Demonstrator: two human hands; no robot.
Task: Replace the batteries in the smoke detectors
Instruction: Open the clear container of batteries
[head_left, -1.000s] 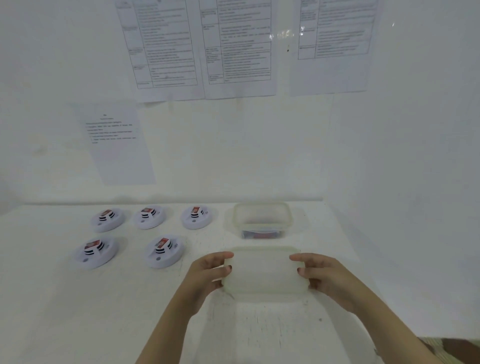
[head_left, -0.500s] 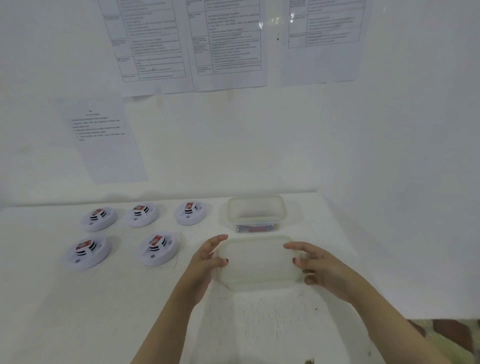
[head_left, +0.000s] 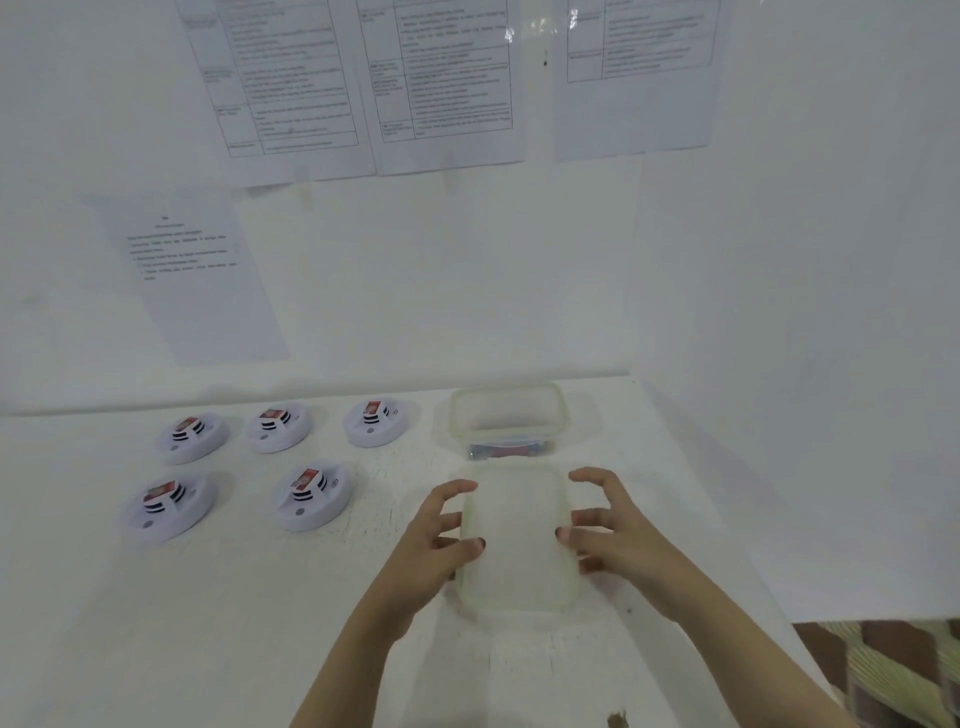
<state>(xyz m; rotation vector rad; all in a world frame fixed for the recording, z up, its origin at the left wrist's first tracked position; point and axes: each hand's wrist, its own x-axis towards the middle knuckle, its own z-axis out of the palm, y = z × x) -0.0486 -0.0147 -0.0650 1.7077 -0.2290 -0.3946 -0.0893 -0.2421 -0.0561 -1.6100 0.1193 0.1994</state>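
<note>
Touching one lid (head_left: 517, 540), left hand (head_left: 431, 551) and right hand (head_left: 618, 540) spread wide beside five smoke detectors (head_left: 311, 501), one tub (head_left: 506, 423)

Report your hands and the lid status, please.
Left hand and right hand open, touching translucent rectangular plastic lid, flat on white table. Clear plastic battery container uncovered. Nothing obstructing.

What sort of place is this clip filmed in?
Likely a staged workstation in a white room corner: five smoke detectors in rows on a white table, a clear container beside them, printed sheets on the wall.
</note>
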